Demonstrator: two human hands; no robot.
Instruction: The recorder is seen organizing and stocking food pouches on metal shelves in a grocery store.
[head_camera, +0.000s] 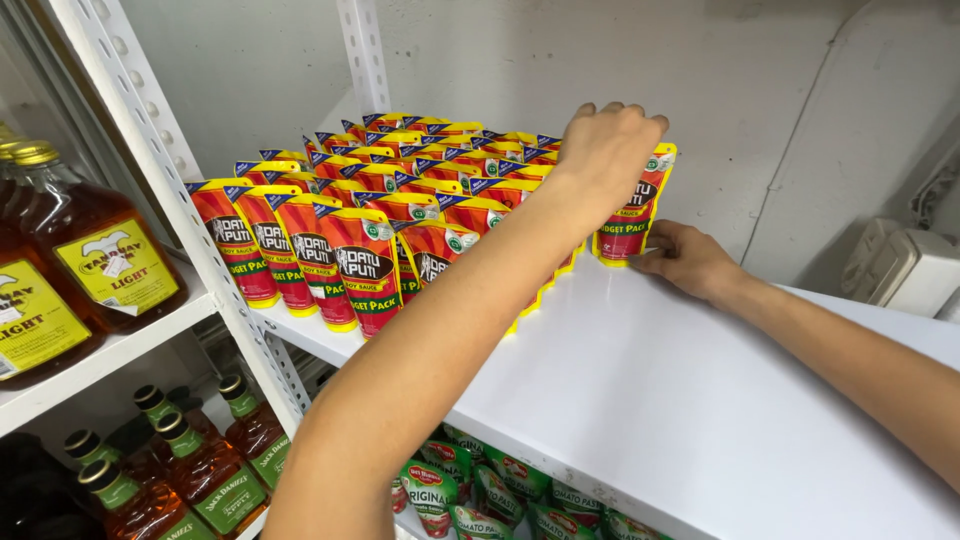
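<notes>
Rows of red and yellow stand-up sauce pouches (345, 265) fill the left part of a white shelf (640, 400). One more red pouch (630, 222) stands at the right end of the back rows. My left hand (608, 150) reaches up from below and closes over the top edge of that pouch. My right hand (688, 260) comes in from the right and lies on the shelf, its thumb and fingers at the pouch's lower corner. The forearm of my left arm hides part of the pouch rows behind it.
Amber liquor bottles with yellow labels (100, 260) stand on the neighbouring shelf at left, with green-capped bottles (200, 470) below them. Green sauce pouches (470, 490) sit on the shelf underneath. A perforated white upright (170, 170) divides the bays. White boxes (905, 265) are mounted on the right wall.
</notes>
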